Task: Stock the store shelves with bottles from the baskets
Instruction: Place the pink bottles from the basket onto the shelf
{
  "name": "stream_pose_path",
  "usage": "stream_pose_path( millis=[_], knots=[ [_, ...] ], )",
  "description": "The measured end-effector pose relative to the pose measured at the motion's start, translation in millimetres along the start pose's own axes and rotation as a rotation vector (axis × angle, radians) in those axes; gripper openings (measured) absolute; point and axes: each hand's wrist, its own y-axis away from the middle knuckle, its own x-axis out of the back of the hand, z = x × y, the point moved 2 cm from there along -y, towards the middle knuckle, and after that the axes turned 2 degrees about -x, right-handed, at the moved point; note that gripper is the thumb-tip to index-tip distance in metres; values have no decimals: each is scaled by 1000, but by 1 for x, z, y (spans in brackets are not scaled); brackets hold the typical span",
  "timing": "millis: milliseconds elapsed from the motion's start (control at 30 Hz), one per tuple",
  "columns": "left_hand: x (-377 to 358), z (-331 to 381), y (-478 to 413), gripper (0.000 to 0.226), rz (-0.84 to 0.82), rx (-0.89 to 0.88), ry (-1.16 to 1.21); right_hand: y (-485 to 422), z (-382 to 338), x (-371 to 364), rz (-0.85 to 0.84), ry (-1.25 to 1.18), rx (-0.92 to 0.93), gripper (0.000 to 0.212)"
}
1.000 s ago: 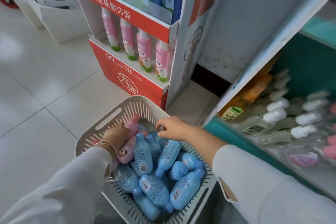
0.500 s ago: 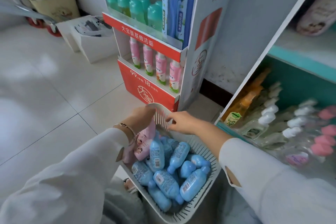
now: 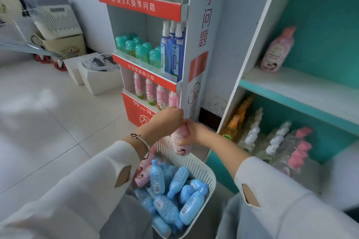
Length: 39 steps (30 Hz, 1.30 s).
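having left the white slotted plastic basket (image 3: 196,163), the pink plastic bottle (image 3: 181,142) now hangs over its twelve o'clock rim, left hand (image 3: 167,122) gripping its top, right hand (image 3: 194,132) its body, ready for shelving.

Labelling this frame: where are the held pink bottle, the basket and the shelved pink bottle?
held pink bottle (image 3: 181,147), head view, lower body.
basket (image 3: 196,165), head view, slotted wall.
shelved pink bottle (image 3: 274,54), head view, label.

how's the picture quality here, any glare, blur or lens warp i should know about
Head view: pale glare washes out the floor tiles at left; the wide lens bows the white shelf upright; the bottles on the lower shelf are smeared and out of focus, while the held pink bottle and the blue bottles in the basket look fairly sharp.
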Motion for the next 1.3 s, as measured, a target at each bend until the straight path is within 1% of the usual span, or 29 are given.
stream_pose_path(
  millis=[33, 100, 133, 167, 233, 300, 367, 400, 467, 500, 533, 600, 633, 767, 833, 900, 1033, 1133, 1233, 1300],
  knots=[
    [2, 7, -1, 30, 32, -11, 2, 0, 3, 2, 35, 9, -4, 50],
    [6, 20, -3, 32, 117, -21, 18, 3, 15, 6, 110, -47, -43, 51],
    [7, 24, -4, 33, 174, -25, 40, 4, 22, 9, 151, -145, -59, 53],
    [9, 27, -6, 32, 229, -26, 91, 6, 29, 11, 195, -292, -72, 56],
    [14, 31, -13, 31, 302, -10, 308, 8, 37, 18, 259, -549, -129, 58],
    [13, 30, -22, 33, 306, 34, 614, 10, 40, 25, 300, -730, -177, 58],
    [7, 30, -25, 35, 223, 110, 910, 13, 43, 33, 372, -844, -164, 60],
    [3, 31, -25, 37, 141, 143, 1028, 15, 46, 37, 404, -879, -154, 60],
    [-5, 36, -22, 40, -54, 174, 1148, 18, 53, 41, 481, -971, -147, 60],
    [-7, 39, -21, 39, -109, 164, 1165, 20, 56, 44, 523, -1024, -156, 60],
    [-7, 43, -22, 37, -122, 137, 1164, 21, 59, 46, 563, -1078, -167, 61],
    [-4, 52, -24, 30, -77, 51, 1154, 26, 64, 51, 615, -1175, -176, 59],
    [-1, 57, -26, 29, -50, 8, 1166, 29, 66, 55, 629, -1181, -165, 58],
    [15, 73, -29, 38, 59, -78, 1183, 49, 68, 77, 686, -962, -33, 61],
    [25, 85, -36, 43, 133, -112, 1149, 61, 72, 93, 743, -869, -8, 64],
    [39, 103, -47, 48, 196, -147, 1068, 73, 81, 115, 819, -824, -19, 64],
    [72, 154, -72, 50, 297, -251, 910, 89, 114, 162, 950, -885, -58, 66],
    [79, 177, -91, 52, 356, -255, 746, 89, 140, 191, 1036, -868, -111, 67],
    [71, 186, -102, 50, 356, -241, 669, 78, 158, 212, 1061, -763, -157, 65],
    [65, 186, -108, 49, 377, -229, 629, 63, 166, 220, 1041, -651, -205, 66]
  ],
)
